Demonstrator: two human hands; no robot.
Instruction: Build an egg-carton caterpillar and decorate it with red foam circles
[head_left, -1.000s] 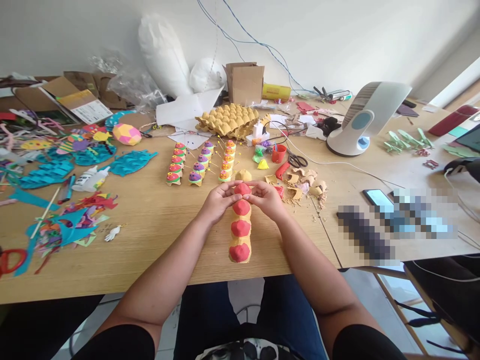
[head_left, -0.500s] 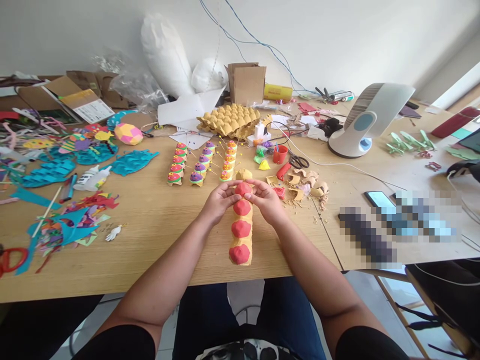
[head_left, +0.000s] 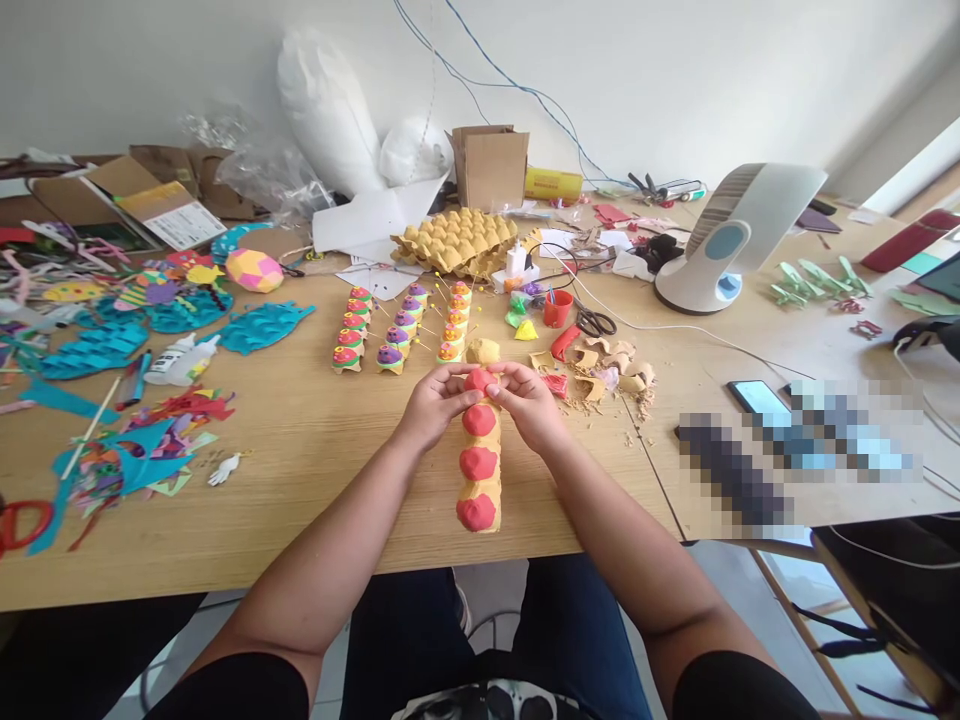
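A strip of yellow egg-carton cups [head_left: 481, 470] lies lengthwise on the wooden table [head_left: 315, 440], its humps capped with red clay. My left hand [head_left: 433, 403] and my right hand [head_left: 527, 400] meet at the strip's far end. Fingers of both hands pinch the red clay cap [head_left: 480, 380] on the farthest hump. Just beyond my fingers the strip's last yellow cup [head_left: 484, 351] is bare.
Three finished small caterpillars [head_left: 401, 325] stand beyond my hands. Egg trays [head_left: 457, 238], a red cup [head_left: 557, 307], scissors [head_left: 594, 322] and carton scraps [head_left: 607, 365] lie behind and right. A fan [head_left: 731, 240], a phone [head_left: 754, 396], a glue bottle [head_left: 180, 358] and paper cutouts [head_left: 135, 320] crowd the sides.
My hands have stayed on the far red cap, the fingers shifting slightly around it. The strip has barely moved.
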